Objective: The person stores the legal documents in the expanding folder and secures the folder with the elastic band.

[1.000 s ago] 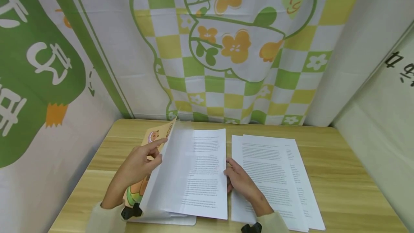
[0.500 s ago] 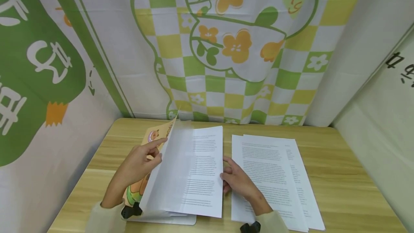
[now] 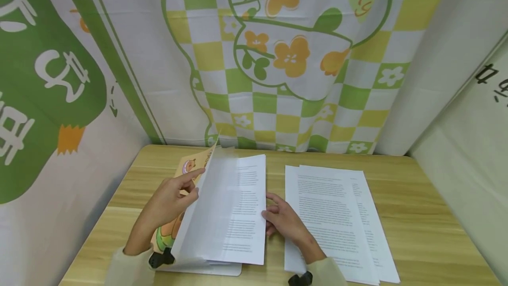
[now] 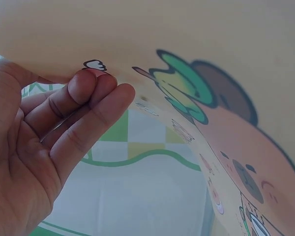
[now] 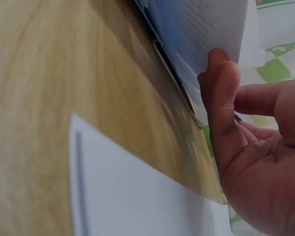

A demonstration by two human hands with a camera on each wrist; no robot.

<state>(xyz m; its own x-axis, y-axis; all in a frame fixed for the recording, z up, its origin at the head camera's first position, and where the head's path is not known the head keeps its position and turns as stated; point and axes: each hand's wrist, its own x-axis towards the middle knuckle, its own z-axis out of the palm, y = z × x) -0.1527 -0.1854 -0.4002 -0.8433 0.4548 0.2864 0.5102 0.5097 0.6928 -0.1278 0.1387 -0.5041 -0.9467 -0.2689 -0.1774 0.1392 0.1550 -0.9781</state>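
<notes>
My left hand (image 3: 170, 200) grips the raised front cover of a presentation folder (image 3: 170, 231), orange with cartoon animals. Its fingers also show against that cover (image 4: 241, 152) in the left wrist view. A translucent pocket (image 3: 216, 206) stands half lifted inside the folder. Behind it lies the left part of a sheet of printed paper (image 3: 252, 215), whose right part sticks out. My right hand (image 3: 287, 222) pinches the sheet's right edge between thumb and fingers. From the right wrist view, the paper (image 5: 206, 29) rises tilted above the folder's lower half.
Two overlapping stacks of printed paper (image 3: 329, 215) lie to the right, under my right wrist. The wooden table (image 3: 420, 215) ends at a patterned cloth (image 3: 274, 114) behind. Fabric walls close off both sides.
My right hand has moved left with the printed sheet, so less of it sticks out past the pocket. The left hand has kept its place on the cover.
</notes>
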